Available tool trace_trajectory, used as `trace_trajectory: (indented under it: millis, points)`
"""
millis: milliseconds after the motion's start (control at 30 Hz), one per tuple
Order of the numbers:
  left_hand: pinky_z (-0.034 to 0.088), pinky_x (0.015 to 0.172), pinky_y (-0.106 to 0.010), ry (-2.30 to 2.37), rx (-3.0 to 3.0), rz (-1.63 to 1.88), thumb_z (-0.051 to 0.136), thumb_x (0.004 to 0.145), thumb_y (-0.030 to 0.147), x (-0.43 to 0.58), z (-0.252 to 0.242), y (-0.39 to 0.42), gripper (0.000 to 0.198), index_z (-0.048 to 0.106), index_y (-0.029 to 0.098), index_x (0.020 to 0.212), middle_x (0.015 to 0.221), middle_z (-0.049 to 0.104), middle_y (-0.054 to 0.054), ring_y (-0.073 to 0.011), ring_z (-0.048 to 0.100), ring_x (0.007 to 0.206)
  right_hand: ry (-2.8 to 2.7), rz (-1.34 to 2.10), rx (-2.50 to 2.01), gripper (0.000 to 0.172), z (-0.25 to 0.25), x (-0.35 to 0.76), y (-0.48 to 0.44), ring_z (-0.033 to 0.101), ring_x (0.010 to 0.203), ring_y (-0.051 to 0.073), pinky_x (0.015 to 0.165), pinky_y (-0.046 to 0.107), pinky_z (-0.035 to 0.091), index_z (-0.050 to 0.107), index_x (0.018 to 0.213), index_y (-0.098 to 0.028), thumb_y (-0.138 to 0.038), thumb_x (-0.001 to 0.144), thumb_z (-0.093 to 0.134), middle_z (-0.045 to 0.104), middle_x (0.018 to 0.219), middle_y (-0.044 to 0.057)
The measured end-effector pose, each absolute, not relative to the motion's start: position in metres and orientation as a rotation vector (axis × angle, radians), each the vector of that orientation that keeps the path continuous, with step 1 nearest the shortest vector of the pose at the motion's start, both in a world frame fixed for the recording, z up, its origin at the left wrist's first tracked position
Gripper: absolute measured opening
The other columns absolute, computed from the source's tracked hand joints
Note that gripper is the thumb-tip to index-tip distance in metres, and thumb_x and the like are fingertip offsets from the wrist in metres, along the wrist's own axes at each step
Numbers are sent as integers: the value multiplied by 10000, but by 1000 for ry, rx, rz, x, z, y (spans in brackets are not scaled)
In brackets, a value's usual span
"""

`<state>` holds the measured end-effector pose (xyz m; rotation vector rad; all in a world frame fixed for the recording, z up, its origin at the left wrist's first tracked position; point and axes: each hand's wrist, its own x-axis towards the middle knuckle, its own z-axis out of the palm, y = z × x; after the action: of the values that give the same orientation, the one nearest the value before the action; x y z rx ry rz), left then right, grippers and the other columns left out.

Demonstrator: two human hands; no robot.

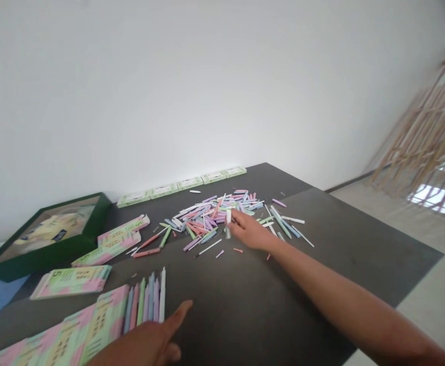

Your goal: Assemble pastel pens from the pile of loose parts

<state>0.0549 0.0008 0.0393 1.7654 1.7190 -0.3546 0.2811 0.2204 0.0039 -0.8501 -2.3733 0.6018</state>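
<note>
In my right hand point(250, 231) a white pen part point(228, 224) is pinched upright between thumb and fingers. It is held at the front of a loose heap of pastel pen parts point(207, 218). My left hand point(149, 340) lies low in the view with one finger stretched out and nothing visibly held. Just beyond it, several pens point(146, 302) in blue, pink, green, purple and white lie side by side. They adjoin a row of pink and green printed packets point(104, 317), partly covered by the left hand.
Flat printed sleeves point(111, 247) and a small packet stack point(69, 281) lie at the left. Behind them stands a dark green box point(88, 231) with plastic-wrapped contents. Flat green and white boxes point(164, 190) line the wall side. Wooden racks point(428, 122) stand off the table at right.
</note>
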Motion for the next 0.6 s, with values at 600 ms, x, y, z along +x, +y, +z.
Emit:
trace_trajectory:
  millis: [600]
  points:
    - [465,795,-310,1694,1915,-236,564,792,333,83,45,71,710,260,81,1381,1215,574,-178,-273,605,1007,-1925,1437,-419,30,-27,226,114,474,713,136,673,251,384,497,793,-202,-181,802,517,512,757,-19]
